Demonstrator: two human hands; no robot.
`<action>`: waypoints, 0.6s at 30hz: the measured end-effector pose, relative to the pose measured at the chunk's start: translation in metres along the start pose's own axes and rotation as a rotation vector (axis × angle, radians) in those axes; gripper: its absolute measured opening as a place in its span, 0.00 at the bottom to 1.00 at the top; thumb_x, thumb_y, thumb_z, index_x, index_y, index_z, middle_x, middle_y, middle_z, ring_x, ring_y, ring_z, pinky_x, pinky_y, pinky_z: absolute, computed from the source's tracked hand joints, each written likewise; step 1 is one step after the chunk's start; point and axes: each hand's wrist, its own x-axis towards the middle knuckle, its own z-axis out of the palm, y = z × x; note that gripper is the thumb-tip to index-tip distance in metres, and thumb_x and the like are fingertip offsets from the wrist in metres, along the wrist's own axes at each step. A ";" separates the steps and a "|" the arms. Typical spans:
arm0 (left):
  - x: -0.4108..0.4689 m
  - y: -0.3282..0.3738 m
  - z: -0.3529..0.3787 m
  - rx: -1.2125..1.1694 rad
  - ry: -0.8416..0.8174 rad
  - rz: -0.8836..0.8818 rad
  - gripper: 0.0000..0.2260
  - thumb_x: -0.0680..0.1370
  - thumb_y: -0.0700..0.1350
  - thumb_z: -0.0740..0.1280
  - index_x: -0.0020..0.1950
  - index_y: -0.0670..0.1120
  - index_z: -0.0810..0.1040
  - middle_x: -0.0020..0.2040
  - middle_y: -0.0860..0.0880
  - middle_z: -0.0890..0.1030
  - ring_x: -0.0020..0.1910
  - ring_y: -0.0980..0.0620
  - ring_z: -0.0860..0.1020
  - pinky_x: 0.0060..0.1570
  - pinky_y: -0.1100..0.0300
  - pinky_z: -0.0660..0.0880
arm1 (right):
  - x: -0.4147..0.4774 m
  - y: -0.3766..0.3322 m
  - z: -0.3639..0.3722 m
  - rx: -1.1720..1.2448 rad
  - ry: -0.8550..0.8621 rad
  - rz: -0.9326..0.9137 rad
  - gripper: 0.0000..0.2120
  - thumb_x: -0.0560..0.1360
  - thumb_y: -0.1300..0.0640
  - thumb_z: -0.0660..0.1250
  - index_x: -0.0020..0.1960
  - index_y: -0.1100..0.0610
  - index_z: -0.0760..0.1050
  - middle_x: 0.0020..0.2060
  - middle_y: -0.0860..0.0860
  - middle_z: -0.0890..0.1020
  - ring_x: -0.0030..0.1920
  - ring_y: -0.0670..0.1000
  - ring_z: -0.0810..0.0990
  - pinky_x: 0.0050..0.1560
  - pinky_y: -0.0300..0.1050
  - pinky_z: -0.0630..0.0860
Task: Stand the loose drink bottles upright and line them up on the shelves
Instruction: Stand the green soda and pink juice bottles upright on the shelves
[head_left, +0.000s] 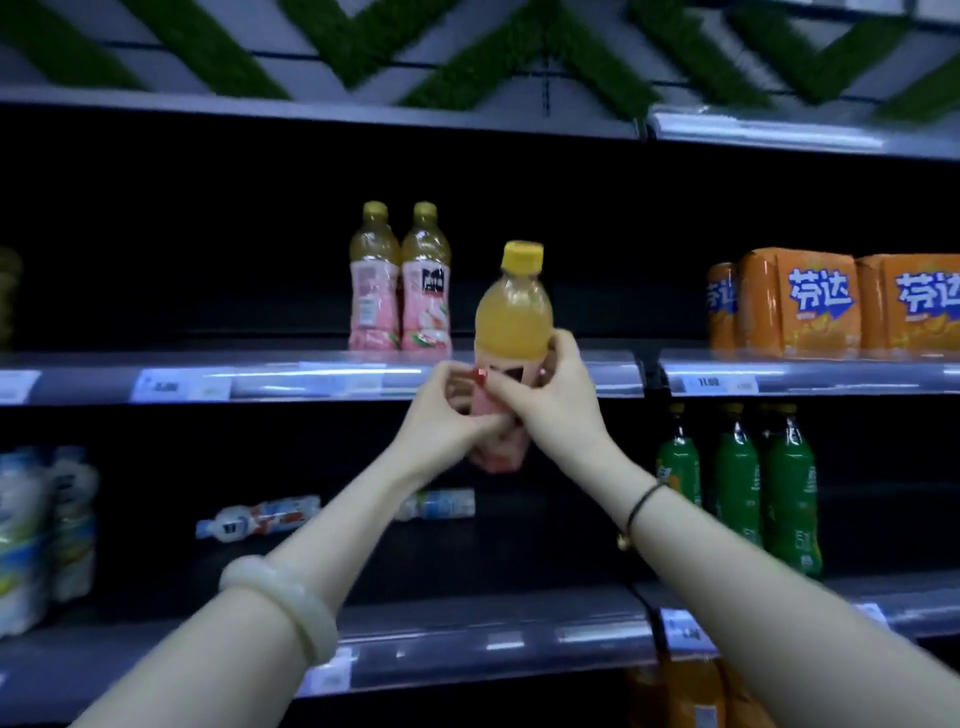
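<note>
Two-handed hold: the left grip (445, 402) and right grip (553, 395), a person's bare hands, both curl their fingers round the pink label of one juice bottle (514, 317).

Head view: the juice bottle is at the centre of the picture. It is upright with its yellow cap on top, in the air in front of the middle shelf (311, 376) and not yet resting on it. At 10 o'clock from it, two matching bottles (374, 291) stand side by side on that shelf, touching or nearly so. At 3 o'clock, further along the same level, sit orange packs (795, 306).

On the lower shelf (467, 644), at 6 o'clock, two small bottles are on their sides. One lying bottle (260, 519) is at 8 o'clock from the grips. A second lying bottle (447, 503) is partly hidden behind the left forearm. Green bottles (737, 483) stand upright at 4 o'clock. White multipacks (41, 530) stand at 9 o'clock, by the left edge of the picture.

As a judgement, the task is at an early to middle stage. Two juice bottles are lined up, and a third is in hand, probably bound for the spot just right of them. At least the two lying bottles below are left to be stood up. Whether more loose bottles lie out of view cannot be told.
</note>
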 end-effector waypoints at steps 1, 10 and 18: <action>0.009 0.009 -0.008 0.022 0.012 0.035 0.22 0.60 0.44 0.78 0.50 0.46 0.73 0.47 0.50 0.81 0.47 0.53 0.80 0.46 0.62 0.78 | 0.014 -0.010 0.004 0.003 0.040 -0.013 0.21 0.67 0.56 0.76 0.55 0.55 0.69 0.43 0.46 0.80 0.42 0.43 0.79 0.43 0.35 0.76; 0.089 0.012 -0.057 0.160 0.113 0.140 0.10 0.75 0.35 0.67 0.56 0.41 0.76 0.54 0.45 0.79 0.57 0.49 0.76 0.63 0.49 0.73 | 0.128 -0.011 0.017 -0.082 0.199 -0.154 0.23 0.69 0.56 0.75 0.58 0.55 0.68 0.46 0.47 0.77 0.44 0.45 0.76 0.43 0.31 0.70; 0.120 -0.014 -0.056 0.395 0.133 0.186 0.11 0.73 0.34 0.66 0.54 0.41 0.81 0.51 0.45 0.83 0.52 0.49 0.80 0.57 0.58 0.75 | 0.170 0.039 0.052 -0.225 0.073 0.073 0.20 0.74 0.48 0.70 0.56 0.60 0.70 0.50 0.51 0.77 0.45 0.46 0.75 0.33 0.31 0.67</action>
